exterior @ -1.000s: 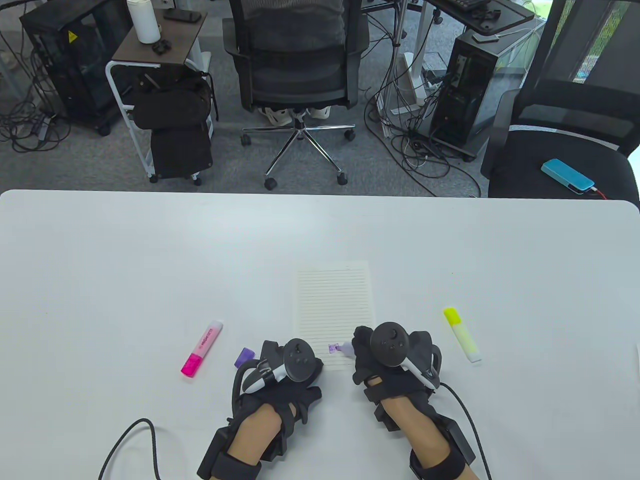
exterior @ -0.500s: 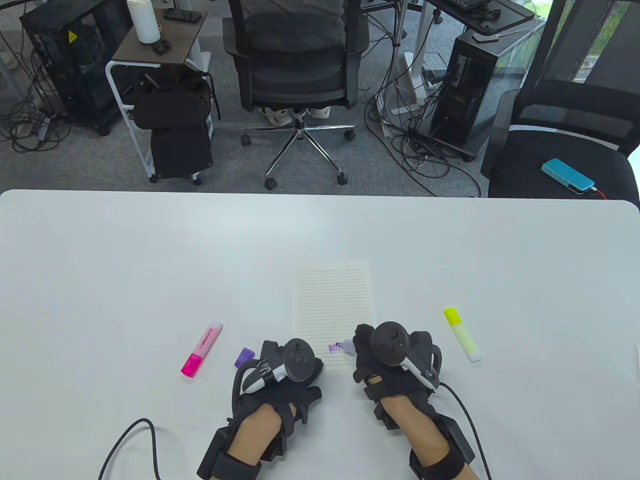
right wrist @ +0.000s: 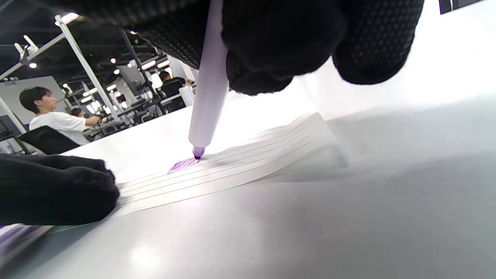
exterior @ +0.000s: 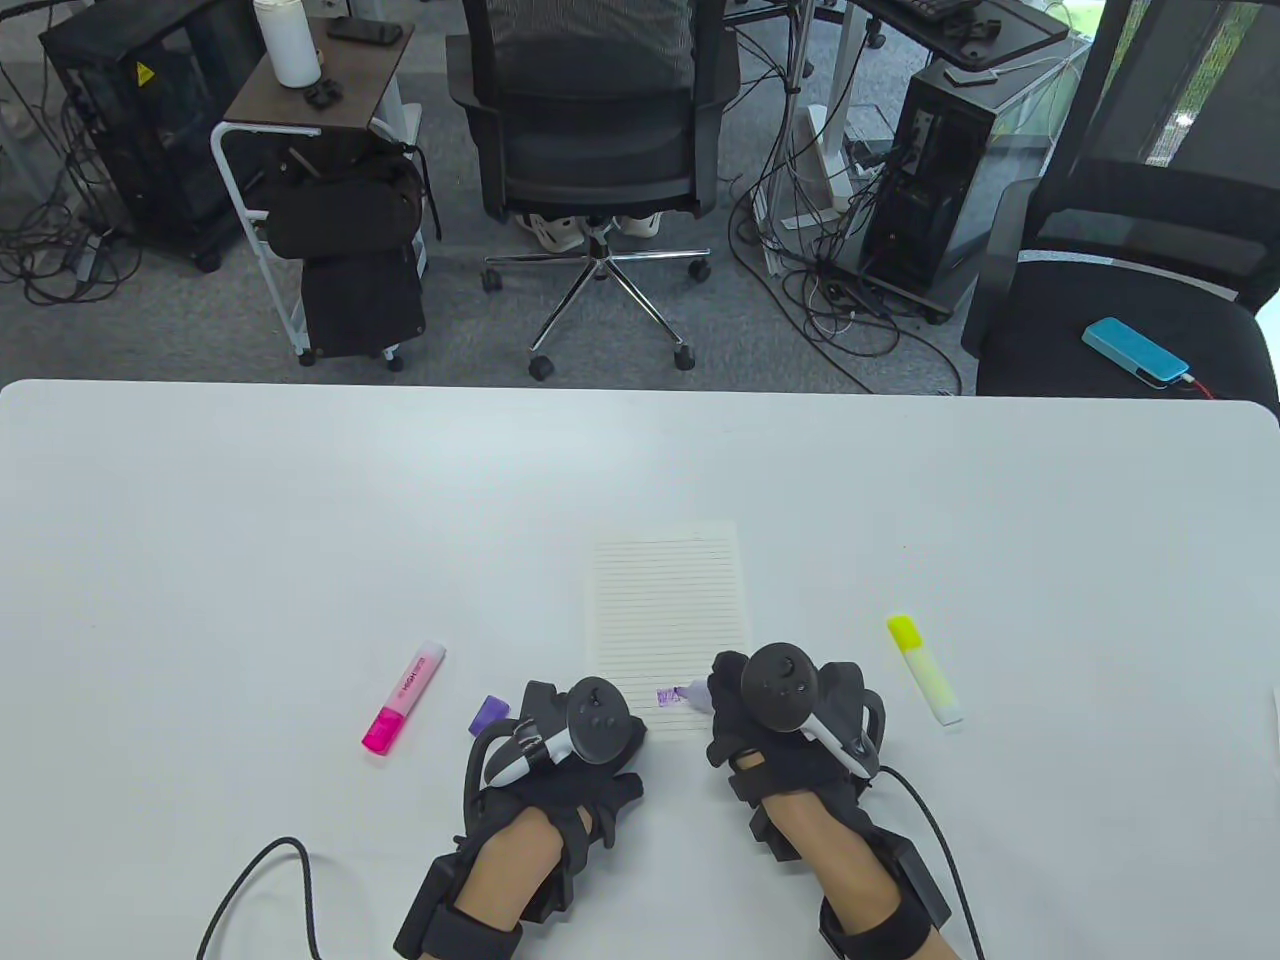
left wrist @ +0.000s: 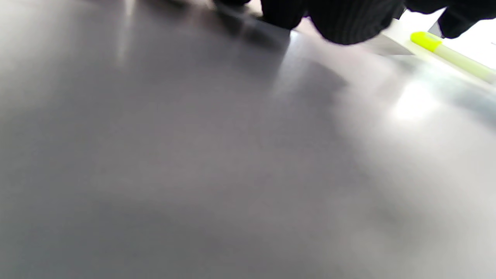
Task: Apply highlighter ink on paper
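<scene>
Right hand (exterior: 780, 715) grips purple highlighter (right wrist: 207, 93), tip on lined paper (exterior: 668, 610) beside small purple patch (exterior: 668, 697); left hand (exterior: 570, 735) steadies paper's corner, finger pose unclear; most lines unmarked.

Table view: mounted above me, looking down and forward over the tabletop (exterior: 300, 500), office floor beyond. Left wrist view: very low, nearly skimming the tabletop, blurred, facing toward the yellow highlighter (left wrist: 451, 56). Right wrist view: equally low and close, facing across the lined paper (right wrist: 248, 162) toward my left hand (right wrist: 54, 190). Table and right wrist views share the paper's near edge with its purple mark (exterior: 668, 697).
</scene>
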### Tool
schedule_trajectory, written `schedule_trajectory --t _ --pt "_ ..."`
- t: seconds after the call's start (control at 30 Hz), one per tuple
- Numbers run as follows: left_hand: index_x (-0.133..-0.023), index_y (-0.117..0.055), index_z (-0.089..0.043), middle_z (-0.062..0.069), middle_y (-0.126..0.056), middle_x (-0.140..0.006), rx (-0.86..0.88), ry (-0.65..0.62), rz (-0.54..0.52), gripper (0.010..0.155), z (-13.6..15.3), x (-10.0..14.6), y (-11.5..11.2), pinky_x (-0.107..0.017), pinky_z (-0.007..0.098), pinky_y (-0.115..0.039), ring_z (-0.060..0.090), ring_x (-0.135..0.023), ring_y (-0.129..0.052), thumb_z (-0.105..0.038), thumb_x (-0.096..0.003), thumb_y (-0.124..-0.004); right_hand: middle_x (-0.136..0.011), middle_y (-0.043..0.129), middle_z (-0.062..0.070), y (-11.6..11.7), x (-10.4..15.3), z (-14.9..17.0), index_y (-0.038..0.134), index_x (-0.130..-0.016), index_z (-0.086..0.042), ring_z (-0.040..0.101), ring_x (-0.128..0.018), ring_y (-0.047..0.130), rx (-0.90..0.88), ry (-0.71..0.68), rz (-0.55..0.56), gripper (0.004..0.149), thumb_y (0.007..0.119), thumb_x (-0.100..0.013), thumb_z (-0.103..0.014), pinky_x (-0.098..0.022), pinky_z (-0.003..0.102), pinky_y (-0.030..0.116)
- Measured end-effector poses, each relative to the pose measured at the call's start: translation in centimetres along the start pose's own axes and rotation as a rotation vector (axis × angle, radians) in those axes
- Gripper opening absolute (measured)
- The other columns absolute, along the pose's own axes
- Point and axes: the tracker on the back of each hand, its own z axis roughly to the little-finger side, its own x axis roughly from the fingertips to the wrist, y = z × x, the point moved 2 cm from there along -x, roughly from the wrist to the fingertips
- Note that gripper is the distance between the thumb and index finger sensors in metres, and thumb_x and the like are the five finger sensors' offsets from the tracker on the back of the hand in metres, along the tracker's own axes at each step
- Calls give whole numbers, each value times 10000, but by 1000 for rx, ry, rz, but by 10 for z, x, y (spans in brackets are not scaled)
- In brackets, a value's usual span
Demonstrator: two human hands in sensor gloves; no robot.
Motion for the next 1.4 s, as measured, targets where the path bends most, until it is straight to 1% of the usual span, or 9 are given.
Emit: schedule_trajectory --t 0.2,0.4,0.57,0.77,0.9,0.93,1.1,1.23,1.4 --pt "-1059 -494 -360 -46 -320 -1156 -6 1 1 665 0 0 0 -715 674 -313 409 -1065 -298 -511 -446 -701 -668 916 187 3 -1 -1 787 -950 -142 246 -324 912 24 -11 59 378 748 -627 -335 -496 535 784" --pt "-1058 -498 -361 -45 -321 -1156 -3 0 1 662 0 0 0 -714 674 -312 410 -1065 -299 -510 -446 -701 -635 934 189 -1 0 -3 811 -927 -122 247 -292 916 17 -3 8 375 769 -616 -326 -480 534 795" --pt "-1059 -494 -360 -44 -319 -1156 -6 1 1 664 0 0 0 -715 673 -312 410 -1065 -299 -510 -446 -701 -658 921 185 1 0 -4 796 -944 -143 245 -316 913 36 -16 60 376 757 -622 -335 -494 534 786" --pt "-1059 -496 -360 -45 -319 -1156 -3 0 2 664 0 0 0 -714 674 -313 409 -1065 -299 -510 -446 -701 -633 934 186 -3 2 -5 814 -925 -125 245 -292 915 33 -7 17 374 771 -614 -329 -482 532 794" --pt "-1058 -495 -360 -44 -319 -1156 -5 1 1 663 0 0 0 -715 674 -312 409 -1065 -299 -510 -446 -702 -666 918 181 2 3 -11 793 -946 -146 247 -326 913 31 -61 60 379 756 -622 -338 -504 536 781" --pt "-1059 -495 -359 -44 -319 -1156 -5 1 1 664 0 0 0 -714 674 -313 411 -1065 -298 -510 -446 -702 -674 913 182 6 2 -13 787 -950 -150 250 -335 912 24 -73 48 378 752 -625 -339 -508 539 776" --pt "-1059 -494 -361 -45 -318 -1156 -4 1 2 664 0 0 0 -715 673 -312 408 -1066 -297 -511 -446 -702 -664 918 188 4 3 -14 791 -946 -141 249 -321 913 79 -32 47 378 754 -622 -334 -498 538 782" --pt "-1058 -493 -361 -43 -318 -1156 -6 2 2 664 -1 0 0 -715 674 -312 411 -1065 -298 -511 -445 -702 -676 911 182 7 2 -15 782 -953 -152 245 -335 912 45 -68 44 378 749 -627 -340 -508 537 777" --pt "-1059 -493 -360 -44 -316 -1156 -5 2 2 665 -1 0 0 -715 674 -312 410 -1065 -297 -511 -446 -702 -663 917 186 3 4 -16 787 -948 -140 246 -320 912 99 -21 61 380 751 -624 -334 -497 537 782"
